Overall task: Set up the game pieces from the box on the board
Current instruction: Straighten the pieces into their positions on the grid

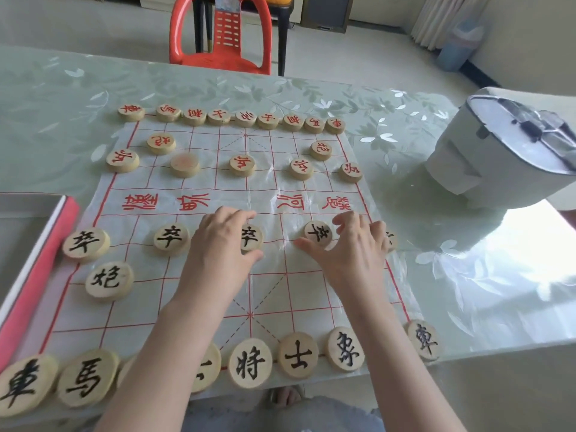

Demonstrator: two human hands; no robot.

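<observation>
Most round pieces are already set on the board (193, 269), and two black soldier pieces (251, 237) are touched by the spread, unclenched fingers (246, 215) of both hands.

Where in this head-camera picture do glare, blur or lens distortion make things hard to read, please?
Head view: strong window glare on the table at right; the white appliance is smeared; wide-angle stretch enlarges the near pieces; one red-row piece looks washed out, unreadable.
</observation>
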